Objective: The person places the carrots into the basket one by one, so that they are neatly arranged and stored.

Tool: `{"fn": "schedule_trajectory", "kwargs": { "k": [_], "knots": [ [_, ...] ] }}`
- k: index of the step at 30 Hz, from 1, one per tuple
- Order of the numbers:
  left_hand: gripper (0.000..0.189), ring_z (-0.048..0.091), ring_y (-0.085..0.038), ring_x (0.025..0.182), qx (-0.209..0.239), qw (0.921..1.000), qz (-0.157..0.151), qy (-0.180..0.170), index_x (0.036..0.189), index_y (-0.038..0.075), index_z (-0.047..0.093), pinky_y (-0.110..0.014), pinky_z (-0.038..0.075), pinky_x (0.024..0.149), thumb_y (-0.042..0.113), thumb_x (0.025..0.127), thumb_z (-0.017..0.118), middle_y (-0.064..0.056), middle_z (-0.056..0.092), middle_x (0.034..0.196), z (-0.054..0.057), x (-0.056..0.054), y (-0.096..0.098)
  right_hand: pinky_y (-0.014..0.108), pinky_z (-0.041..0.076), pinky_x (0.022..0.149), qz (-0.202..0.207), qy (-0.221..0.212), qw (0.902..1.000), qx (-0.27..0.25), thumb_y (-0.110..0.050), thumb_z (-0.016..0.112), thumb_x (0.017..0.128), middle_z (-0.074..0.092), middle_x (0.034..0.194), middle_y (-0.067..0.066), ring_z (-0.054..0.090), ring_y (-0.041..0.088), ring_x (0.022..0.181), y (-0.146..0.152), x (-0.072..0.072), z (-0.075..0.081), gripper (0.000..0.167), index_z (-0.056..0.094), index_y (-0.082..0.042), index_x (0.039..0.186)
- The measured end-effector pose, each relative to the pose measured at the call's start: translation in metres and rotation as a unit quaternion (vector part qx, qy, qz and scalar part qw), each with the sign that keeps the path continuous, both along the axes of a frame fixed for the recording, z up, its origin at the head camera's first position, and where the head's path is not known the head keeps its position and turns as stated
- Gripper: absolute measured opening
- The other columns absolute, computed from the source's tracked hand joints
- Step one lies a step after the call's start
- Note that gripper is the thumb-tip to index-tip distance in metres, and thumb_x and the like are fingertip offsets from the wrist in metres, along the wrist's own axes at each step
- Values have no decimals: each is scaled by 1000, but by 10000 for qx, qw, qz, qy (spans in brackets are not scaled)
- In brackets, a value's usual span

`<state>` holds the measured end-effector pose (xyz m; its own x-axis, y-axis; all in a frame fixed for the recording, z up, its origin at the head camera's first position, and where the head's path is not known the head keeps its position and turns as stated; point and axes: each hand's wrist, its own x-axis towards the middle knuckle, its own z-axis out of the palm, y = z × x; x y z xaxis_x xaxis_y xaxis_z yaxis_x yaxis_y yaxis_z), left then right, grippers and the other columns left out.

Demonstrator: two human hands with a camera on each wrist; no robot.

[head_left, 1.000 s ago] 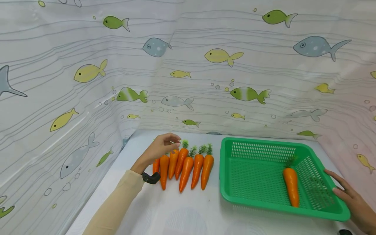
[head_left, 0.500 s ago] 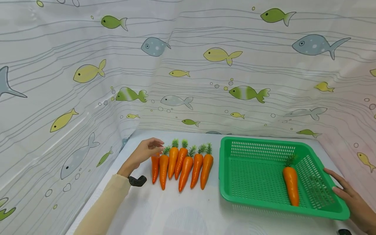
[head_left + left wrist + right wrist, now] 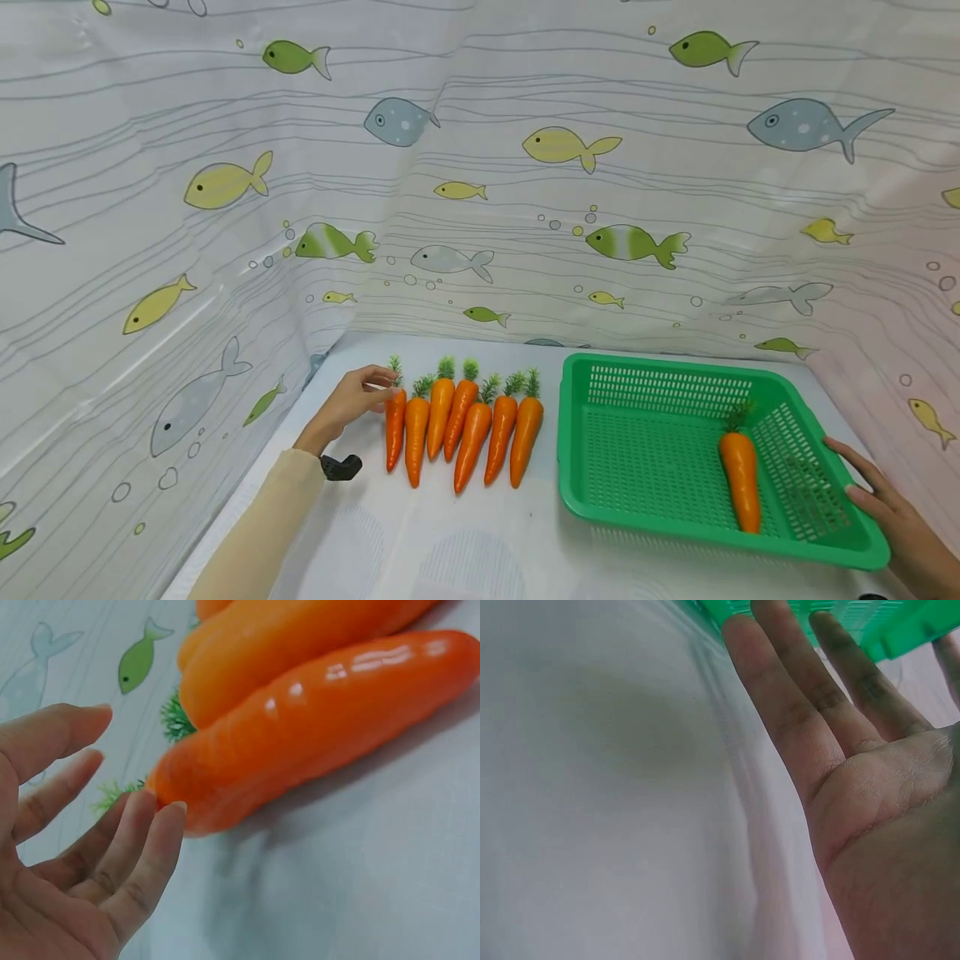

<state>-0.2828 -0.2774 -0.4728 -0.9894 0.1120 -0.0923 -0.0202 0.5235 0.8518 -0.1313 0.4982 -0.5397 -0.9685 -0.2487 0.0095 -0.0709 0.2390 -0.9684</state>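
Note:
Several orange carrots with green tops lie side by side on the white table. My left hand (image 3: 351,407) is at the top end of the leftmost carrot (image 3: 394,433). In the left wrist view, its fingers (image 3: 142,874) are spread, with fingertips right at the broad end of that carrot (image 3: 300,742). To the right stands a green plastic basket (image 3: 567,442) with one carrot (image 3: 741,479) inside, leafy end toward the back. My right hand (image 3: 892,508) rests at the basket's right rim; the right wrist view shows its fingers (image 3: 787,712) extended beneath the green side.
Behind and beside the table hangs a white sheet (image 3: 510,258) printed with fish. A dark wrist device (image 3: 341,467) sits on my left wrist. A strip of white table (image 3: 543,500) lies between the carrot row and the basket.
My left hand has moved left and a little down, from above the middle of the carrot row to the leftmost carrot. The right hand and basket stay put.

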Motion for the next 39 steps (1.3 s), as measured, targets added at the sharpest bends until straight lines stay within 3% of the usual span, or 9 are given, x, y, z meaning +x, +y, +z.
{"fn": "schedule_trajectory", "kwargs": {
  "k": [6, 14, 22, 27, 32, 39],
  "knots": [
    [51, 62, -35, 114, -218, 9997, 80, -36, 136, 7, 61, -46, 60, 85, 31, 94, 78, -23, 55, 137, -5, -3, -5, 31, 61, 76, -16, -15, 9999, -131, -14, 22, 114, 15, 150, -25, 57, -9, 111, -1, -1, 0, 61, -1, -40, 165],
    [52, 57, -41, 122, -256, 9992, -52, -309, 138, 8, 60, -42, 61, 82, 30, 95, 78, -24, 56, 136, -14, -2, -5, 33, 61, 74, -89, -4, 9999, -86, -15, 23, 114, 15, 149, -26, 58, -8, 108, -2, -1, 0, 61, 1, -40, 165],
    [57, 56, -39, 123, -380, 9983, -171, -401, 142, 12, 59, -40, 60, 81, 35, 94, 78, -21, 55, 137, -23, -2, -5, 29, 59, 73, -475, -181, 9974, 519, -23, 25, 115, 9, 149, -30, 52, -11, 100, -5, 0, -5, 60, 0, -45, 164],
    [63, 56, -39, 124, -316, 9983, -294, -403, 145, 10, 55, -40, 60, 82, 35, 92, 80, -22, 52, 140, -25, -4, -3, 27, 59, 74, -452, -56, 9979, 467, -21, 25, 115, 7, 152, -28, 48, -15, 104, -5, 0, -6, 60, 1, -43, 164],
    [61, 58, -39, 122, -153, 9985, -281, -455, 143, 7, 55, -39, 61, 82, 28, 92, 81, -25, 49, 142, -24, -4, -1, 33, 61, 70, -394, 14, 9990, 187, -18, 26, 114, 10, 151, -26, 54, -10, 102, -4, 0, -6, 60, 3, -43, 164],
    [58, 60, -39, 120, -107, 9988, -173, -450, 140, 8, 57, -40, 61, 83, 24, 91, 82, -25, 50, 143, -23, -2, -2, 38, 62, 66, -516, -35, 9982, 313, -19, 26, 114, 7, 153, -25, 61, -3, 97, -5, 0, -3, 61, 4, -47, 163]
  ]
}}
